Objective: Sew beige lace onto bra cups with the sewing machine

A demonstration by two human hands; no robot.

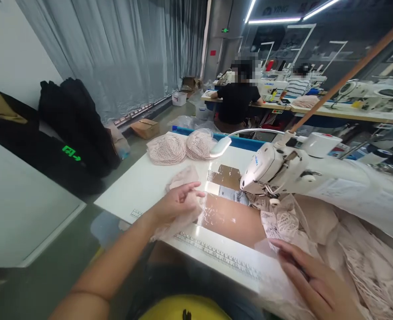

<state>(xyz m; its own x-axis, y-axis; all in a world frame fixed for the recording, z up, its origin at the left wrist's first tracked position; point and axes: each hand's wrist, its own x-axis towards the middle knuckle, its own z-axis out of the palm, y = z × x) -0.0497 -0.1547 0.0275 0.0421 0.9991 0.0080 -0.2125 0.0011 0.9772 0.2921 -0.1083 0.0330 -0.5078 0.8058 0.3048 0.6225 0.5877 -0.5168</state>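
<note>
A piece of sheer pale-pink fabric (178, 226) hangs from my left hand (179, 200), whose fingers are partly curled on it above the table's left part. More of the same fabric shows beyond the knuckles. My right hand (313, 271) lies at the front right with its fingers stretched out, touching thin sheer cloth (273, 262) at the table edge. Beside it, a heap of pale-pink lace fabric (366, 258) spreads under the arm of a white sewing machine (270, 169). Lace (279, 224) lies just in front of the needle area.
Two lace-covered cup shapes (167, 149) sit at the back of the white table (126, 191). A lamp (221, 146) bends over them. A ruler strip (216, 251) runs along the front edge. A yellow round surface (183, 309) is below. Two people work at machines farther back.
</note>
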